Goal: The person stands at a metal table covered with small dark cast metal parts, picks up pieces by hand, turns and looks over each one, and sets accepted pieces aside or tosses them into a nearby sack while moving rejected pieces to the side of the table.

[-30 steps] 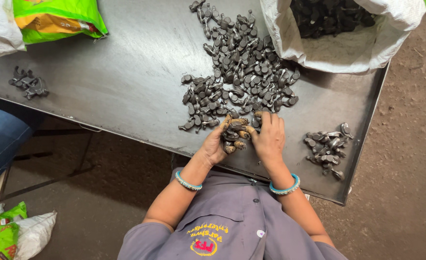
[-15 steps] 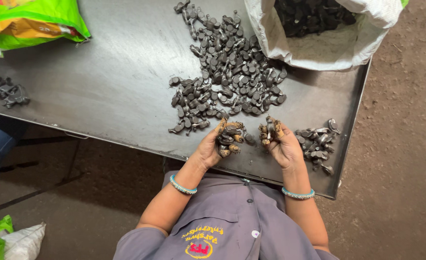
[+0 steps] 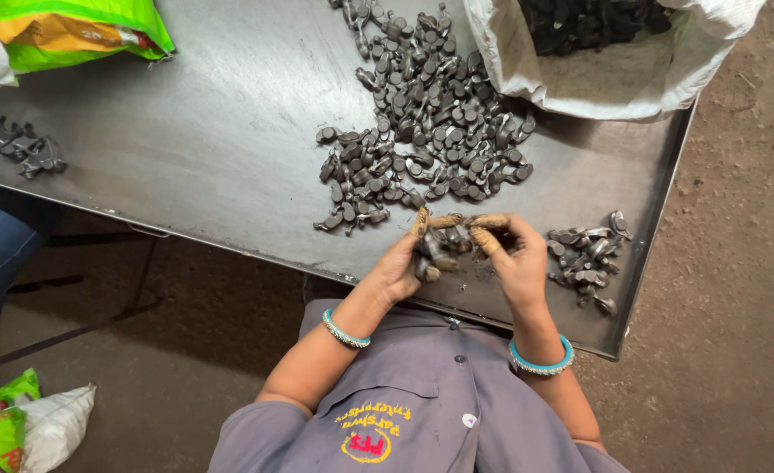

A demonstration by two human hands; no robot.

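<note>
Since half a second ago the right hand (image 3: 517, 263) has swung back in from the small heap at the worktop's edge and now meets the left hand (image 3: 402, 267) again, fingertips touching over the near rim.

Head view: the left hand is cupped around a clutch of dark metal parts (image 3: 433, 251), its fingers curled half shut on them. The right hand's stained fingers (image 3: 485, 238) are bent narrow toward that clutch; whether they pinch a piece of their own cannot be told. Both hands hover at 6 o'clock on the steel worktop (image 3: 212, 149). The large pile of parts (image 3: 426, 131) spreads toward 12 o'clock of them, the small heap (image 3: 587, 258) lies just at 3 o'clock. A white sack (image 3: 580, 79) of more parts stands at 1 o'clock, a green bag (image 3: 72, 31) at 10 o'clock, with a few stray parts (image 3: 26, 149) at 9 o'clock.
</note>
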